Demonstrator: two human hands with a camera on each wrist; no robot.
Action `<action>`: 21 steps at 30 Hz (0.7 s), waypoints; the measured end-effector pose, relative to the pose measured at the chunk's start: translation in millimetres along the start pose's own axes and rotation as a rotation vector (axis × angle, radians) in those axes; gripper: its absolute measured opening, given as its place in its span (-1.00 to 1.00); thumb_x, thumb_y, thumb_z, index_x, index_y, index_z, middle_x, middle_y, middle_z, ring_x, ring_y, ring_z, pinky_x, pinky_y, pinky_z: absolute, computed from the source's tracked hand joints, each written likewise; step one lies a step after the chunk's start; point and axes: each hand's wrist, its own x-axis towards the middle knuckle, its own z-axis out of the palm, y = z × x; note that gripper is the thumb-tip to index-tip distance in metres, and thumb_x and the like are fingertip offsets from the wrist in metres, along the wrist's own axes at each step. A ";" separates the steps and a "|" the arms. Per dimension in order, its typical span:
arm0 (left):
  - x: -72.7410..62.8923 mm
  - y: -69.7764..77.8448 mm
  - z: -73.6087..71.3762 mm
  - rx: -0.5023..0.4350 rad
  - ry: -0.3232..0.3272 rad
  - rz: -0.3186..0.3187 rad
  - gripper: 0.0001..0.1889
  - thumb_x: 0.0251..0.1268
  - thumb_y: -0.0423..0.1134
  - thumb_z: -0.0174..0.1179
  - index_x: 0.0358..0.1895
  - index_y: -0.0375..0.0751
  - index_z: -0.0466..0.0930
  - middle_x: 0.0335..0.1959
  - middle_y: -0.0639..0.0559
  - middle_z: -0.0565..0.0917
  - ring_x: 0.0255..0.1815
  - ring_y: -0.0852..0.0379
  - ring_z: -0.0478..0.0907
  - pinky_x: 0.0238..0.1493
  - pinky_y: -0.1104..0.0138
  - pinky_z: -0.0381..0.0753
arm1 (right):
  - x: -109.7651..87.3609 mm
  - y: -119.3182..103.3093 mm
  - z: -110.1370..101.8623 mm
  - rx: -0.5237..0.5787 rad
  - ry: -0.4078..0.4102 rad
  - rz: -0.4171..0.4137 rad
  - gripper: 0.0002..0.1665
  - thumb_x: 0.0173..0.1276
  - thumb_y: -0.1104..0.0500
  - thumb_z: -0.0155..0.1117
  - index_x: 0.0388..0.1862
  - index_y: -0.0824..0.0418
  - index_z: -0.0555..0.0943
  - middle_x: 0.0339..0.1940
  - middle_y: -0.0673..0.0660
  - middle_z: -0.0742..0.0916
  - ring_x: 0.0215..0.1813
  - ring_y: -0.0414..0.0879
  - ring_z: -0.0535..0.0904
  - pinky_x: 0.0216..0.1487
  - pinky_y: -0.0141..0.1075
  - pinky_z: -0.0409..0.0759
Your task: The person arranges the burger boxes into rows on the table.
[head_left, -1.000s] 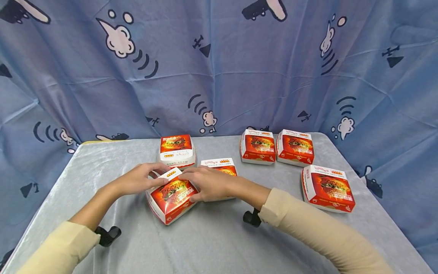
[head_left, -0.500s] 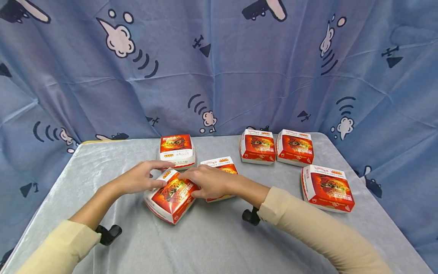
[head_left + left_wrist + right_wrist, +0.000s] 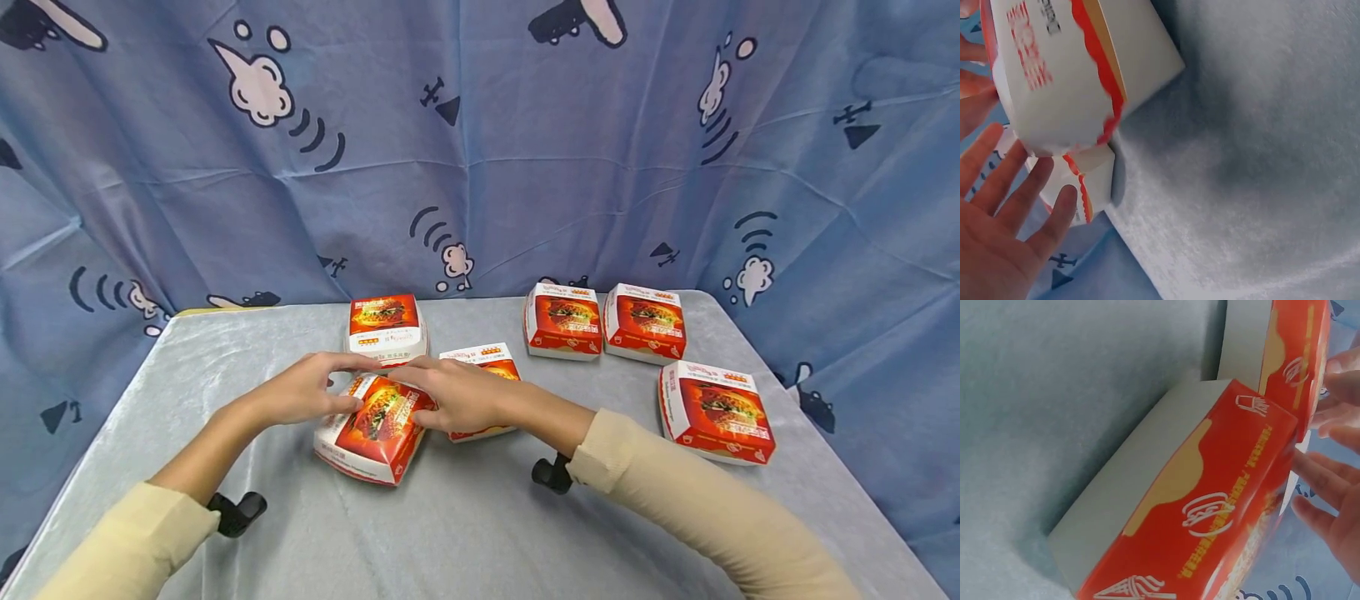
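A red and white burger box sits at an angle on the grey tabletop between both hands. My left hand is at its left side, thumb over the lid and fingers toward its back edge. The left wrist view shows that hand's fingers spread and nearly straight beside the box's white side. From the right, my right hand reaches across, its fingertips over the back corner and its thumb at the right edge. Under that hand stands another burger box, partly covered by it.
Just behind the left hand stands a similar burger box. Two more, a left one and a right one, stand side by side at the back right. Another burger box is near the right edge. A blue curtain hangs behind the table.
The box between the hands has turned counterclockwise, its near corner swinging right and its back end left. Both hands have stayed nearly in place around it.
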 end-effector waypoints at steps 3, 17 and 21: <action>-1.2 0.9 -1.3 0.002 -0.001 -0.011 -0.48 0.21 -0.24 0.38 0.25 -0.26 0.56 0.20 -0.14 0.61 0.23 -0.16 0.50 0.14 -0.13 0.49 | -2.5 -2.3 -1.5 0.001 0.017 0.026 -0.28 0.43 0.06 0.26 0.53 0.06 0.31 0.44 0.13 0.43 0.28 -0.05 0.49 0.30 -0.09 0.47; -4.9 -0.8 -3.5 0.119 0.029 -0.060 -0.42 0.15 -0.01 0.44 0.18 -0.26 0.60 -0.11 -0.01 0.65 -0.05 -0.01 0.51 -0.05 0.08 0.52 | -8.4 -8.5 2.6 -0.046 -0.035 0.083 -0.16 0.34 -0.19 0.32 0.53 0.01 0.31 0.50 0.10 0.37 0.35 0.03 0.43 0.34 -0.03 0.42; -4.6 -1.0 -3.5 0.142 0.027 -0.056 -0.41 0.16 0.02 0.42 0.18 -0.26 0.61 -0.17 0.02 0.63 -0.08 0.02 0.50 -0.11 0.14 0.50 | -7.3 -8.0 5.2 -0.071 -0.071 0.084 -0.21 0.36 -0.14 0.32 0.51 0.03 0.34 0.54 0.11 0.32 0.45 0.07 0.33 0.41 -0.01 0.33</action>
